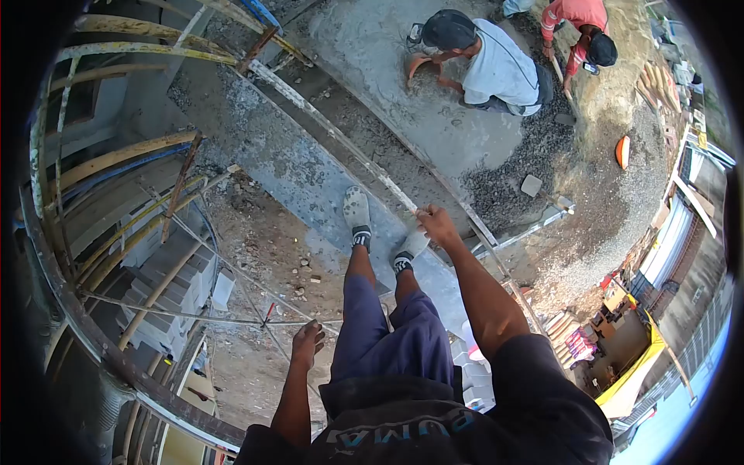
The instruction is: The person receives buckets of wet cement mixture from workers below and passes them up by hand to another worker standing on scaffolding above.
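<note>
My right hand (436, 225) is closed on a long, pale, cement-spattered pole (341, 138) that runs diagonally in front of me at the edge of the walkway. My left hand (308, 343) hangs at my side, fingers loosely curled and apart, with nothing visible in it. It is nearest to a thin scaffold brace (209, 316). My feet, in grey cement-covered shoes (356, 208), stand on a narrow grey plank (302, 186) high above the ground.
Ahead, a crouching co-worker (496, 70) handles a curved orange piece (422, 68) on wet concrete (372, 46). Another in red (577, 31) holds a long handle. Scaffold poles (116, 159) and stacked grey blocks (170, 283) stand left; rubble lies below. Gravel (620, 198) spreads right.
</note>
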A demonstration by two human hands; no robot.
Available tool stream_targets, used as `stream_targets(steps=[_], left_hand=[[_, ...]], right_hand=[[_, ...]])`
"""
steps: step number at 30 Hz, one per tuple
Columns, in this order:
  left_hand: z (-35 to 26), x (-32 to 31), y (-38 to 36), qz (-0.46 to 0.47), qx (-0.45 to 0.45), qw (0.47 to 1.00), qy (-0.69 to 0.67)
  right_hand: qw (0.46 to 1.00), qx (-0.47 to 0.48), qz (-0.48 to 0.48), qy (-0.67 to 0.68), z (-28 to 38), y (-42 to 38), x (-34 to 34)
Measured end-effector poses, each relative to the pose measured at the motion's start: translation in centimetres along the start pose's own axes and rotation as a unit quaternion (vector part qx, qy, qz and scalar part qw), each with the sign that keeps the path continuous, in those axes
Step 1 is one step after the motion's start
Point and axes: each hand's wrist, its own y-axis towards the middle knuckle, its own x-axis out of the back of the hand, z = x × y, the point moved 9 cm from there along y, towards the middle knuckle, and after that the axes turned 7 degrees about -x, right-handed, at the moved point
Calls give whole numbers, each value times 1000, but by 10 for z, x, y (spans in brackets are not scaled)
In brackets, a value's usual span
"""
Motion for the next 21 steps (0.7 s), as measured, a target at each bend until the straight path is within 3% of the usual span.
stream_targets(steps=[8,11,14,21], left_hand=[[-3,7,10,-15,14,1000,-7],[0,10,11,-20,19,1000,-11],[6,13,10,-33,32,999,-12],[31,23,5,-66,75,995,-12]], right_hand=[[998,-36,25,-44,2,87,-25],[1000,-20,17,3,4,118,-22],[990,-69,-2,124,8,143,-5],[927,-86,-184,314,11,199,68]])
